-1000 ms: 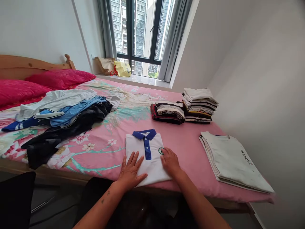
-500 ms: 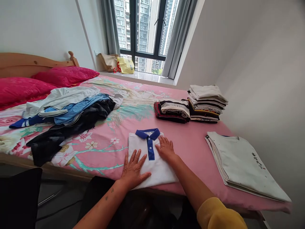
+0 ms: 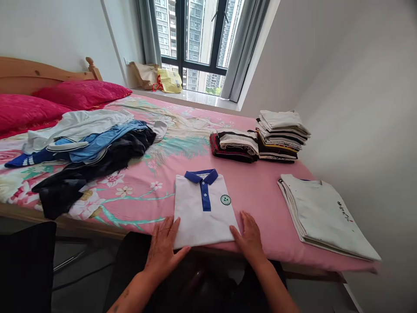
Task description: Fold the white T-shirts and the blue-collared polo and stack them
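Observation:
A folded white polo shirt (image 3: 202, 208) with a blue collar and a green badge lies near the front edge of the pink bed (image 3: 257, 195). My left hand (image 3: 164, 248) rests at the shirt's lower left corner, fingers stretched, thumb on the fabric. At the lower right corner sits my right hand (image 3: 249, 237), fingers flat and touching the shirt's edge. Neither hand has lifted the shirt.
A pile of unfolded clothes (image 3: 87, 152) in white, blue and black covers the left of the bed. Two stacks of folded garments (image 3: 260, 141) stand at the back right, a flat white stack (image 3: 322, 213) at the right. Red pillows (image 3: 78, 93) and a window lie beyond.
Both hands slid off the top of the shirt towards me, down to its two lower corners. The badge, covered before, now shows.

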### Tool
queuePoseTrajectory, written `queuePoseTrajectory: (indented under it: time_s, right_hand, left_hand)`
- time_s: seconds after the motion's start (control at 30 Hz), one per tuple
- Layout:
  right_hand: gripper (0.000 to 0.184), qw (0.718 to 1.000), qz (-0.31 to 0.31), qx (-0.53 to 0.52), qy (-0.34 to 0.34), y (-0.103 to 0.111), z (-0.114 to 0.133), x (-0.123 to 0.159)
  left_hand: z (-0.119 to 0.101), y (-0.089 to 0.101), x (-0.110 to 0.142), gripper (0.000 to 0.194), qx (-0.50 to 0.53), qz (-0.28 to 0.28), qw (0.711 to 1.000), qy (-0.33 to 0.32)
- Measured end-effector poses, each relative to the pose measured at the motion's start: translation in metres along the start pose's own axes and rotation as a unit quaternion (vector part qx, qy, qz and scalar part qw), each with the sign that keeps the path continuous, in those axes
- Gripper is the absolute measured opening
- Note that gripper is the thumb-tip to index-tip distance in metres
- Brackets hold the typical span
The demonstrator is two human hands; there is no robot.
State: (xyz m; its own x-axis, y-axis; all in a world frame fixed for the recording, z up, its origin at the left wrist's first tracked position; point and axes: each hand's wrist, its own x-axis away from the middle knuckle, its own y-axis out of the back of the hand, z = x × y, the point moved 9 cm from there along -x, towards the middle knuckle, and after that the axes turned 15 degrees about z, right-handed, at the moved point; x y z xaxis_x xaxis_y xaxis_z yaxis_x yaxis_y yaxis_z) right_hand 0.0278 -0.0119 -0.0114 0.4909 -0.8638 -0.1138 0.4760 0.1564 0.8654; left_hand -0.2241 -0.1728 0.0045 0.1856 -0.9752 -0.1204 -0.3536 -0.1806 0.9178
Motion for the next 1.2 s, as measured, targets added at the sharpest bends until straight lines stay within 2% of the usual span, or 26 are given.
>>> queuePoseTrajectory:
  time_s: [0.07, 0.1, 0.17, 0.23, 0.27, 0.33, 0.43, 0.5, 0.6, 0.67, 0.77, 0.87, 0.97, 1.1, 1.2]
  right_hand:
    - [0.056, 0.998, -0.031, -0.047, -0.016, 0.011, -0.012, 0.022]
    - [0.05, 0.997, -0.038, -0.069, -0.022, 0.015, -0.013, 0.032]
    - [0.043, 0.993, -0.041, -0.104, -0.038, 0.022, -0.011, 0.045]
    - [0.041, 0.988, -0.029, -0.132, -0.069, 0.026, -0.009, 0.05]
    - [0.041, 0.985, -0.014, -0.147, -0.091, 0.026, -0.01, 0.049]
    - [0.039, 0.974, 0.039, -0.173, -0.141, 0.022, -0.012, 0.046]
    - [0.033, 0.954, 0.125, -0.2, -0.185, 0.01, -0.015, 0.039]
    - [0.034, 0.936, 0.157, -0.231, -0.213, 0.0, -0.019, 0.038]
    - [0.037, 0.89, 0.181, -0.325, -0.263, -0.02, -0.023, 0.039]
    - [0.037, 0.87, 0.182, -0.369, -0.271, -0.029, -0.02, 0.034]
    - [0.034, 0.869, 0.173, -0.384, -0.261, -0.03, -0.012, 0.023]
    - [0.029, 0.87, 0.161, -0.395, -0.249, -0.028, -0.005, 0.02]
    - [0.028, 0.86, 0.141, -0.425, -0.246, -0.032, -0.007, 0.034]
    - [0.039, 0.825, 0.104, -0.502, -0.239, -0.047, -0.015, 0.064]
    - [0.045, 0.79, 0.079, -0.566, -0.222, -0.053, -0.012, 0.079]
  left_hand:
    - [0.012, 0.0, 0.02, 0.061, 0.121, -0.04, 0.989, 0.071]
    - [0.021, -0.006, 0.029, 0.058, 0.199, -0.047, 0.971, 0.122]
    - [0.035, -0.03, 0.042, 0.059, 0.358, -0.023, 0.906, 0.226]
    - [0.037, -0.057, 0.048, 0.063, 0.48, 0.04, 0.826, 0.293]
    - [0.035, -0.067, 0.047, 0.065, 0.52, 0.074, 0.794, 0.307]
    - [0.03, -0.074, 0.043, 0.063, 0.575, 0.119, 0.746, 0.314]
    - [0.026, -0.069, 0.035, 0.053, 0.646, 0.124, 0.686, 0.311]
    - [0.025, -0.064, 0.032, 0.046, 0.679, 0.117, 0.656, 0.308]
    - [0.023, -0.061, 0.028, 0.037, 0.702, 0.112, 0.635, 0.302]
    - [0.02, -0.061, 0.027, 0.034, 0.718, 0.106, 0.621, 0.295]
    - [0.016, -0.06, 0.024, 0.033, 0.74, 0.091, 0.602, 0.285]
    - [0.015, -0.058, 0.024, 0.033, 0.746, 0.081, 0.604, 0.27]
    - [0.014, -0.065, 0.029, 0.036, 0.738, 0.124, 0.616, 0.247]
    - [0.017, -0.083, 0.043, 0.038, 0.729, 0.195, 0.612, 0.237]
    - [0.013, -0.077, 0.044, 0.037, 0.746, 0.206, 0.597, 0.213]
